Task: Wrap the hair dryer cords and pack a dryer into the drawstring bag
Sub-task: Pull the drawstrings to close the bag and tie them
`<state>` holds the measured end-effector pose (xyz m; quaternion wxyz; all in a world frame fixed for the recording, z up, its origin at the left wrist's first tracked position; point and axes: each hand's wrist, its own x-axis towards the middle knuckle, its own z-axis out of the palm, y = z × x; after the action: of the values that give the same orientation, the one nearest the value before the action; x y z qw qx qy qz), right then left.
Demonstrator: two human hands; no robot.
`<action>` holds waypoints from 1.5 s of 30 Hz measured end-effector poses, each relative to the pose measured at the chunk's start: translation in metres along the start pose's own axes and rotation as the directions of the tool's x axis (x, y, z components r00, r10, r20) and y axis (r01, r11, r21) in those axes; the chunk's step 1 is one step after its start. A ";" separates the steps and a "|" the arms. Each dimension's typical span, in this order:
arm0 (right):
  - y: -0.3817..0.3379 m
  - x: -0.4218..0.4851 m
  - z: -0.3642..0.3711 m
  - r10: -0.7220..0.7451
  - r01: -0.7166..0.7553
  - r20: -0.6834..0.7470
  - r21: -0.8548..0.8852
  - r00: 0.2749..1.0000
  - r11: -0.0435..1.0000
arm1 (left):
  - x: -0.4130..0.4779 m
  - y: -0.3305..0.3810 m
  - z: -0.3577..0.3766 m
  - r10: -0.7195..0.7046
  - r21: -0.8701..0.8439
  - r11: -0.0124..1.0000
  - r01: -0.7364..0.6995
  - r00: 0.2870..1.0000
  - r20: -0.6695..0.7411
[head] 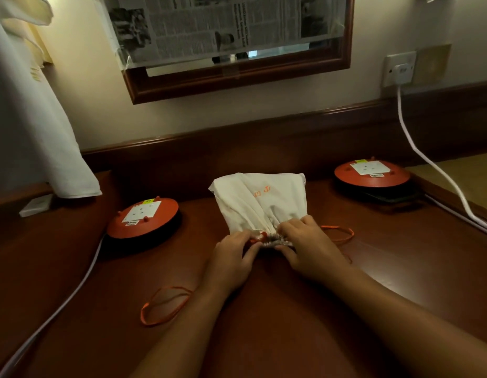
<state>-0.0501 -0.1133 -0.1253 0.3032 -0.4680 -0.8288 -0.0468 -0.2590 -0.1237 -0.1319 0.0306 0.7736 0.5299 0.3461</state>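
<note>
- Right now your left hand is pinching the bunched-up mouth of the drawstring bag. Your thumb and fingers are closing on the cloth beside a bit of orange string.
- Your right hand is gripping the same mouth from the other side. Its fingers are curling over the top and its thumb is tucking under.
- Both hands are holding the cloth tight, and neither one is hanging loose.
- The bag is lying on the brown desk with its mouth pointing at you.
- Its middle is puffing up as if something is sitting inside.
- No hair dryer or cord is showing out in the open. I am guessing one is already in the bag, but I cannot tell for sure.
- The left string loop is lying on the desk near your left arm. The right string loop is trailing out past your right hand.
- The mouth is looking almost closed, so I am judging the packing as nearly done. Pulling the strings snug is looking like the last bit left.
- The left plug reel and the right plug reel, both round and orange, are sitting well apart from the bag.
- A white cable is running up to the wall plug.
</note>
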 end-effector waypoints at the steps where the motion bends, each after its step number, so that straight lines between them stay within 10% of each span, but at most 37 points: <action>1: 0.003 -0.001 0.001 0.009 -0.008 -0.026 0.033 1.000 0.999 | 0.002 -0.002 0.000 -0.003 -0.029 1.000 0.003 1.000 -0.008; 22: 0.008 -0.008 -0.006 0.270 -0.208 -0.178 0.304 0.946 0.930 | -0.004 0.017 -0.018 -0.193 -0.473 0.874 0.113 0.973 -0.124; 27: 0.011 -0.018 -0.016 0.298 -0.249 -0.199 0.237 0.934 0.939 | -0.002 0.008 -0.042 -0.158 -0.431 0.879 0.206 0.977 0.144; 33: 0.011 -0.024 -0.011 0.408 -0.341 -0.113 0.376 0.906 0.861 | 0.012 0.009 -0.051 -0.391 -0.684 0.528 0.503 0.859 0.330; 45: 0.015 -0.023 -0.022 0.440 -0.401 -0.026 0.365 0.898 0.840 | 0.030 0.013 -0.040 -0.285 -0.485 0.794 0.368 0.929 0.237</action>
<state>-0.0194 -0.1300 -0.1224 0.4291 -0.5736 -0.6828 0.1439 -0.2653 -0.1175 -0.0807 0.3386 0.6566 0.5378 0.4061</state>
